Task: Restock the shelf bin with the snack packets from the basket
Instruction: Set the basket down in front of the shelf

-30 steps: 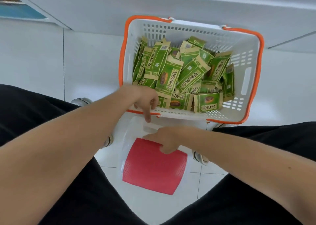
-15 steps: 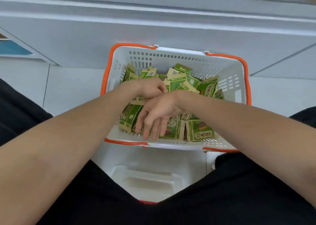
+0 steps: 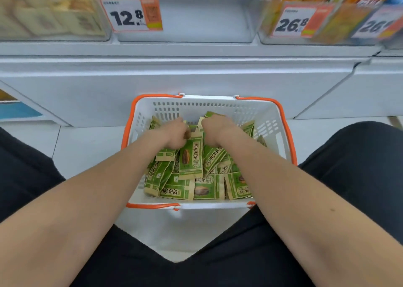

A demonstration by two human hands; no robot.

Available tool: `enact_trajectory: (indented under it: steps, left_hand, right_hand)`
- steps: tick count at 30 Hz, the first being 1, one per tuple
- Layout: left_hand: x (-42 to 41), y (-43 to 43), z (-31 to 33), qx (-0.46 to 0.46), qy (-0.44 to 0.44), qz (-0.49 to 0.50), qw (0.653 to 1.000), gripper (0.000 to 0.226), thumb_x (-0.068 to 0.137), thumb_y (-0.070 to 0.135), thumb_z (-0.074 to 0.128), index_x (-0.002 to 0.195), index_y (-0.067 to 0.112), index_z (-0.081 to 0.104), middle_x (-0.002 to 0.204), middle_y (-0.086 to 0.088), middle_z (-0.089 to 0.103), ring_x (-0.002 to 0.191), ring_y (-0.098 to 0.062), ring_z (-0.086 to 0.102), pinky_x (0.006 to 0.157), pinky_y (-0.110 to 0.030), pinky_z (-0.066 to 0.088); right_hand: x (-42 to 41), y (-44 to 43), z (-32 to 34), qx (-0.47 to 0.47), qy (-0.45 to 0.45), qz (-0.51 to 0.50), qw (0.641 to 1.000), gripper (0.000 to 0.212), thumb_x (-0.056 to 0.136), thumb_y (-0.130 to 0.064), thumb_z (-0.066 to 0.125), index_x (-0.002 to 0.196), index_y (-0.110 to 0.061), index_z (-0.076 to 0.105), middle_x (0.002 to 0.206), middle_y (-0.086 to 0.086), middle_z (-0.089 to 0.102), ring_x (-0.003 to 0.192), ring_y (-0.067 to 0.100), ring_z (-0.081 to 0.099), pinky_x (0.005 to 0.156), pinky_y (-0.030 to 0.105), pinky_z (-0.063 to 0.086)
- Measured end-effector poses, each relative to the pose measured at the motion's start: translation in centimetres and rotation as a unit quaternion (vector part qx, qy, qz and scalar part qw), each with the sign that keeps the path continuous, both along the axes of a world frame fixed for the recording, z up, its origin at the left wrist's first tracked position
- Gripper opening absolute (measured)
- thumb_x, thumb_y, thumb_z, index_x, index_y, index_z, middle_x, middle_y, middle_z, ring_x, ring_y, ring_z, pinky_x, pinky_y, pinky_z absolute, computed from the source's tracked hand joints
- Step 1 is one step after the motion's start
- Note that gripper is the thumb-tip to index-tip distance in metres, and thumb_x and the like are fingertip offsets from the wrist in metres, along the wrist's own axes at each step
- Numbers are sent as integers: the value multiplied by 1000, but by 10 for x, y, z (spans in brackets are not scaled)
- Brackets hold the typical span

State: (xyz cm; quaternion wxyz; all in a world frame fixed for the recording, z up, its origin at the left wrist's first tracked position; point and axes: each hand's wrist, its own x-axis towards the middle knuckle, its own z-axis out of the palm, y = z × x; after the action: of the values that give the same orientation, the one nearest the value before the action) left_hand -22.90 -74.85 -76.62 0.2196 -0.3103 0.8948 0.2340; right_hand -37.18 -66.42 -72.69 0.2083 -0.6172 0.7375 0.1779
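Head view: our left hand (image 3: 174, 134) and right hand (image 3: 214, 129) each curl round flat, glossy green snack packets (image 3: 189, 162) heaped in the white slotted plastic basket (image 3: 272, 121), which has an orange rim. One gripped packet's long axis points away from us, toward the clear shelf bin (image 3: 196, 25) beside a price tag (image 3: 130, 14).

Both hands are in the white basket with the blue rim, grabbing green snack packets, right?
Not quite: the rim is orange, not blue. The head view shows the left hand and right hand in the white basket grabbing green snack packets.
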Motion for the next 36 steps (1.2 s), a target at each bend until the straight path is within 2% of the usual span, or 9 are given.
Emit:
enact_trajectory:
  steps: [5,9,13,16,21,24,27,33,36]
  left_hand:
    - [16,15,0,8,17,25,1000,72,90,25,78,155,21,46,155,-9,44,139,-29,48,118,-44,41]
    - [54,25,-9,21,41,109,993,110,83,44,86,165,24,15,169,-11,9,157,-40,17,126,-59,27]
    - [79,18,-7,-12,4,89,996,105,86,60,75,163,21,16,168,-15,17,152,-37,32,120,-55,37]
    - [76,13,-1,-4,-12,105,994,105,88,60,72,167,28,12,174,-16,2,158,-40,22,123,-59,32]
    - [48,24,-1,-5,-56,93,994,95,94,62,60,164,48,-4,175,-15,-5,156,-48,23,122,-67,29]
    - [42,31,5,16,-84,93,992,79,104,45,54,168,36,8,170,-17,26,136,-39,54,112,-53,48]
    - [52,31,15,9,-115,97,989,60,105,41,52,159,17,37,150,-11,55,127,-31,59,106,-45,50]
    - [94,17,14,7,-147,202,968,67,103,34,54,162,15,29,156,-15,48,137,-35,53,111,-50,48]
    - [107,18,11,-45,-175,251,951,71,102,36,55,163,15,26,166,-20,29,144,-42,43,112,-55,46]
  right_hand:
    - [14,33,-24,87,-37,8,996,64,90,-24,67,149,-23,42,126,9,63,105,30,64,78,41,58]
    - [25,26,-11,71,-75,-18,995,59,94,-16,64,149,-17,45,133,10,61,111,31,64,87,41,58]
    - [35,34,3,3,-114,-45,992,52,98,-12,56,149,-19,47,139,10,59,116,32,62,85,41,54]
    - [32,60,-7,-4,-59,-39,998,46,98,-16,56,144,-18,50,133,11,62,116,32,61,96,48,54]
    - [14,98,-15,-24,13,-41,999,68,98,-16,52,161,-25,29,157,15,43,147,37,37,122,60,26]
    - [8,95,-12,-40,10,-46,998,64,97,-19,55,158,-24,35,153,13,47,145,35,39,121,59,29]
    - [12,79,-6,-61,-15,-56,996,60,95,-17,55,154,-23,41,149,12,51,139,35,46,116,56,37]
    - [9,46,4,-184,-78,-215,956,48,94,-12,53,142,-17,53,129,12,60,112,34,61,94,48,56]
    - [11,33,1,-168,-108,-248,948,55,91,0,52,144,-14,51,129,14,61,108,35,65,91,48,57]
